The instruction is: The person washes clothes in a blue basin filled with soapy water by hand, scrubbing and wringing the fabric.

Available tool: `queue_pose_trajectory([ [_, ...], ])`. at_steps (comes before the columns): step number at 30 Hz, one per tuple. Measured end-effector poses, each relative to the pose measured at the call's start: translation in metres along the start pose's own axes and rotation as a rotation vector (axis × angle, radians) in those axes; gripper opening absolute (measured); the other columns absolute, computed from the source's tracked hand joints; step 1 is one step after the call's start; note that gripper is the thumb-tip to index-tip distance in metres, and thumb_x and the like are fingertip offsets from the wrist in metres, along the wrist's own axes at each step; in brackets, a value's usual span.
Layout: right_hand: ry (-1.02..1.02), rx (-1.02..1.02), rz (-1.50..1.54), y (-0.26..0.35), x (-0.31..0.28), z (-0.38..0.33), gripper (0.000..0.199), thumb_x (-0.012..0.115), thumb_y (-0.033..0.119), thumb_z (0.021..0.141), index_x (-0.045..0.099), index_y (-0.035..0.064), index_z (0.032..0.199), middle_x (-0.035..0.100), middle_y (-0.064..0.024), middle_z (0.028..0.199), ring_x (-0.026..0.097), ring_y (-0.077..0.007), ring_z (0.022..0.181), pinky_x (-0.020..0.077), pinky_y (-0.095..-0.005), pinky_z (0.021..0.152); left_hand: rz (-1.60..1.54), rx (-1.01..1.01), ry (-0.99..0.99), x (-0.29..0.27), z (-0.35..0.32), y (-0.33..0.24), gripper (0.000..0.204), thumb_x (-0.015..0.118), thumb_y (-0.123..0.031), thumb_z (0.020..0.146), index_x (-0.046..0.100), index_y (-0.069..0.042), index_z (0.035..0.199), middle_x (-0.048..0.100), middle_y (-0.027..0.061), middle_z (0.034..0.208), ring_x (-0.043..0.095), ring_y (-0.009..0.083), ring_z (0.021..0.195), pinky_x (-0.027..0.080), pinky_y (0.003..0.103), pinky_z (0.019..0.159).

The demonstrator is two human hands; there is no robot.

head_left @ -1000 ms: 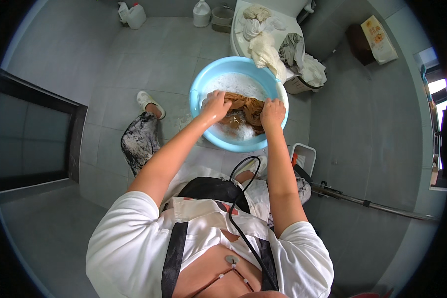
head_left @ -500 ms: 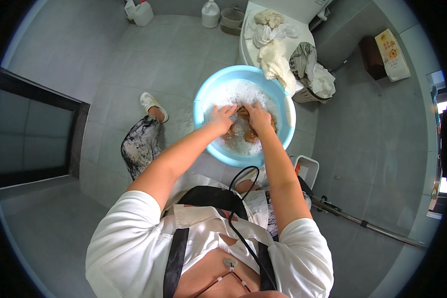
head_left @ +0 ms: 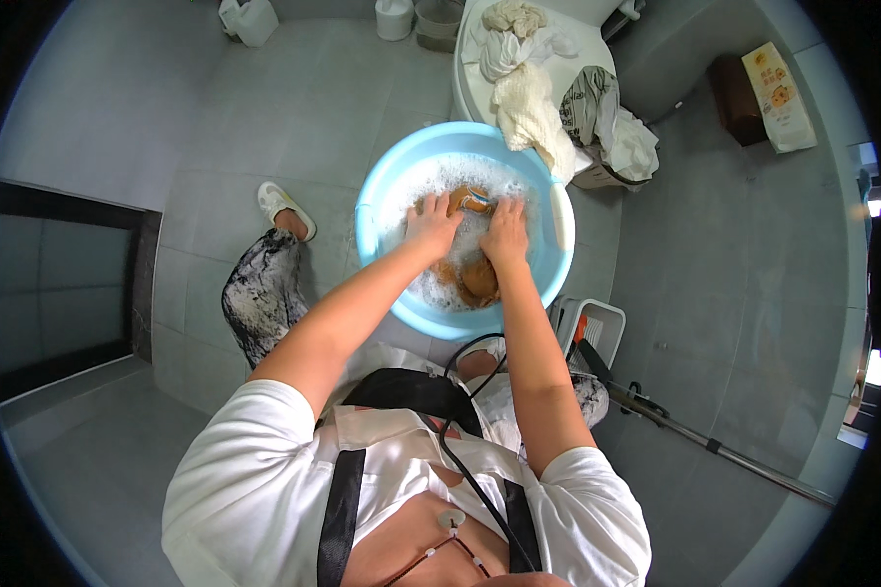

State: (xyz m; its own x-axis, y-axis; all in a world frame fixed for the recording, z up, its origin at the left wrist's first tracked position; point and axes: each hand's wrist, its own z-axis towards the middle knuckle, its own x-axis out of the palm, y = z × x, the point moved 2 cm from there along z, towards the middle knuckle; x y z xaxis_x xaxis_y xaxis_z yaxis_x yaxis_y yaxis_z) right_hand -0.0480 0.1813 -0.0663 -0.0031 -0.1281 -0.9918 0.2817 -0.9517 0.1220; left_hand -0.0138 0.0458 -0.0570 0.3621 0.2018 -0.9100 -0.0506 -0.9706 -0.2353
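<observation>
A light-blue round basin holds foamy water and a wet brown cloth. A patch with a blue-and-white print shows near the cloth's far end. My left hand lies at the left of this patch, fingers stretched forward and a little apart, thumb toward the cloth. On the patch's other side rests my right hand, its fingers pointing forward over the cloth and foam. Both hands are open, palms down, at the water surface. Foam and water hide parts of the cloth and what lies under my palms.
Beyond the basin, a white toilet carries cream and white cloths, one hanging against the basin's rim. A bin with crumpled bags stands beside it. White jugs are at the back; a metal pole and white tray are at right.
My hands have moved apart and slightly back, their fingers straighter. More of the brown cloth shows, including the printed patch between them. The whole view has shifted slightly.
</observation>
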Motion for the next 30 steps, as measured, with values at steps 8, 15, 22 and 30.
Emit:
queue_pose_trajectory([
  [8, 0.350, 0.263, 0.215, -0.011, 0.054, 0.006, 0.052, 0.053, 0.011, 0.075, 0.032, 0.0042, 0.123, 0.053, -0.0234, 0.106, 0.053, -0.0366, 0.098, 0.0441, -0.0410, 0.082, -0.061, -0.063, 0.348, 0.029, 0.035, 0.014, 0.032, 0.047, -0.009, 0.078, 0.057, -0.013, 0.108, 0.057, 0.0104, 0.109, 0.054, 0.0267, 0.100, 0.029, 0.041, 0.098],
  [15, 0.447, 0.520, 0.312, -0.011, 0.051, -0.005, 0.043, 0.060, 0.015, 0.070, 0.051, 0.0011, 0.110, 0.054, -0.0201, 0.109, 0.054, -0.0320, 0.100, 0.0428, -0.0370, 0.086, -0.207, 0.106, -0.678, 0.025, 0.021, 0.008, 0.025, 0.049, -0.006, 0.075, 0.059, -0.012, 0.097, 0.056, 0.0124, 0.108, 0.054, 0.0292, 0.096, 0.040, 0.036, 0.086],
  [22, 0.289, 0.671, 1.309, -0.009, 0.000, -0.016, 0.048, 0.060, 0.011, 0.070, 0.045, -0.0022, 0.114, 0.055, -0.0189, 0.105, 0.055, -0.0303, 0.094, 0.0454, -0.0377, 0.077, -1.854, -0.482, -0.256, 0.027, -0.005, 0.023, 0.022, 0.047, -0.008, 0.078, 0.052, -0.008, 0.099, 0.052, 0.0049, 0.088, 0.051, 0.0222, 0.081, 0.045, 0.032, 0.073],
  [30, 0.166, 0.264, 1.547, 0.026, -0.096, -0.024, 0.057, 0.060, 0.004, 0.063, 0.036, 0.0021, 0.115, 0.051, -0.0113, 0.100, 0.051, -0.0196, 0.092, 0.0424, -0.0303, 0.082, -2.306, -0.483, 0.173, -0.015, -0.031, 0.007, 0.057, 0.044, -0.045, 0.086, 0.031, -0.008, 0.127, 0.041, 0.0185, 0.122, 0.043, 0.0319, 0.111, 0.036, 0.043, 0.094],
])
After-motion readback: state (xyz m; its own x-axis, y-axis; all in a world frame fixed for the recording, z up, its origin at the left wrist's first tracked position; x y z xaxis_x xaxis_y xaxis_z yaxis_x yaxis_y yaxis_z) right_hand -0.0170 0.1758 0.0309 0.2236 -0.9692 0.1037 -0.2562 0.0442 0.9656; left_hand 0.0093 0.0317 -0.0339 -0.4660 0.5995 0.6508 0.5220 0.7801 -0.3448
